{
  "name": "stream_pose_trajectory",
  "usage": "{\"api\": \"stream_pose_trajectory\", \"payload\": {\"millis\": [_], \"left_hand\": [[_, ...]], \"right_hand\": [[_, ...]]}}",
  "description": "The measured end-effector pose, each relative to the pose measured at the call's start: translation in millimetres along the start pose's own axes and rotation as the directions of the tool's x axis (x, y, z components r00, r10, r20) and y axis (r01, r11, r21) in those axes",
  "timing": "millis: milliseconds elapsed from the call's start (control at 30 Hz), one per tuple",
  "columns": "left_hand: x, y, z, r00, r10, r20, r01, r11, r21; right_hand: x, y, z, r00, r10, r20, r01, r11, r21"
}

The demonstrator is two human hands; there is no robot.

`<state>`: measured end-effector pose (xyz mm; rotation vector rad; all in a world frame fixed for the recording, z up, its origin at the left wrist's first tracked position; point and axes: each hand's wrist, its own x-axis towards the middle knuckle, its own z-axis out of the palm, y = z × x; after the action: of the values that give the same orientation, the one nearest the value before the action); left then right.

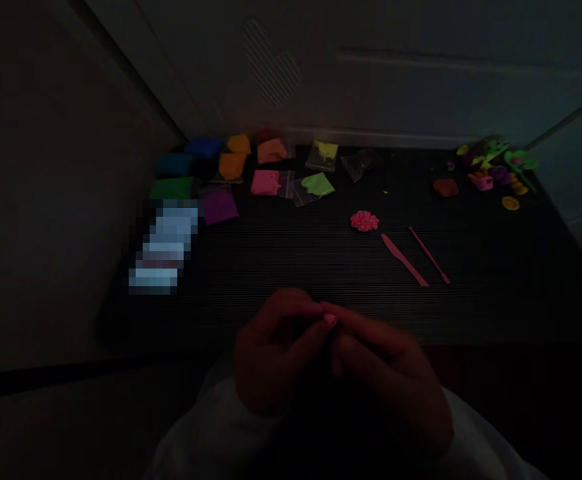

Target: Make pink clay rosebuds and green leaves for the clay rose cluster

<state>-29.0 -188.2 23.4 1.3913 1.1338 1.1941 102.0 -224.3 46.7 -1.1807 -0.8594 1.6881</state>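
Observation:
Close to the table's front edge, my left hand (278, 353) pinches a small piece of pink clay (330, 320) between thumb and fingertips. My right hand (391, 373) meets it there, closed, its index finger reaching across to the same piece; its lower fingers are curled and partly hidden. Beyond the hands lies a bumpy pink clay cluster (365, 221) made of many little bits. To its right rest a pink plastic clay knife (403, 260) and a thin pink modelling stick (429, 255). The scene is very dark, so finger detail is faint.
Clay packets line the back left: purple (221, 205), green (171, 189), blue (203, 147), orange (232, 166), pink (265, 182) and lime (317, 184). A blurred-out bright screen (165, 247) lies left. Back right are a reddish lump (445, 187) and colourful clay flowers (495, 160). A wall (395, 100) stands behind.

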Motion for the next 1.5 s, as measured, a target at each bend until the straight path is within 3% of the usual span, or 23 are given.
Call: {"api": "stream_pose_trajectory", "payload": {"millis": [200,300,367,500,667,733,800,933,967,1100,1233,1500], "left_hand": [[-1.2,-1.1,-7.6,0.974,0.217,0.062,-0.225,0.95,0.217],[-0.8,-1.3,-8.0,0.968,0.244,0.055,-0.25,0.935,0.251],[0.6,-1.3,-6.4,0.982,0.191,0.013,-0.188,0.952,0.241],[6.1,-0.3,-4.0,0.999,-0.034,-0.021,0.036,0.994,0.1],[13.0,-3.3,-4.7,0.971,-0.202,0.126,0.21,0.976,-0.058],[15.0,-6.7,-3.2,0.952,-0.233,0.2,0.253,0.964,-0.083],[16.5,-9.7,-0.5,0.933,-0.253,0.255,0.289,0.95,-0.117],[18.2,-10.8,4.0,0.915,-0.244,0.322,0.323,0.921,-0.218],[18.3,-10.4,4.4,0.913,-0.238,0.333,0.326,0.914,-0.241],[17.6,-9.8,4.4,0.901,-0.218,0.375,0.341,0.891,-0.3],[15.9,-14.3,6.1,0.893,-0.218,0.393,0.375,0.844,-0.384],[13.5,-22.7,12.1,0.89,-0.18,0.42,0.413,0.708,-0.573]], "right_hand": [[-0.6,1.4,0.0,0.997,0.054,0.06,-0.061,0.991,0.122],[0.2,2.6,0.0,0.994,0.066,0.088,-0.082,0.979,0.187],[1.7,4.1,-0.8,0.995,0.068,0.077,-0.081,0.978,0.19],[6.7,7.4,-9.9,0.997,0.072,-0.039,-0.07,0.996,0.054],[14.0,10.7,-41.2,0.968,-0.058,-0.244,-0.01,0.963,-0.27],[18.0,12.0,-58.5,0.935,-0.143,-0.324,-0.008,0.906,-0.423],[23.0,12.2,-77.4,0.892,-0.294,-0.344,0.025,0.792,-0.61],[33.1,8.7,-116.6,0.782,-0.57,-0.253,-0.021,0.382,-0.924],[35.2,7.8,-125.8,0.754,-0.602,-0.261,-0.051,0.342,-0.938],[44.3,9.0,-155.5,0.659,-0.686,-0.308,-0.159,0.274,-0.949],[54.4,17.0,-169.7,0.663,-0.689,-0.293,-0.215,0.2,-0.956],[59.4,18.1,-178.0,0.663,-0.702,-0.262,-0.258,0.114,-0.959]]}}
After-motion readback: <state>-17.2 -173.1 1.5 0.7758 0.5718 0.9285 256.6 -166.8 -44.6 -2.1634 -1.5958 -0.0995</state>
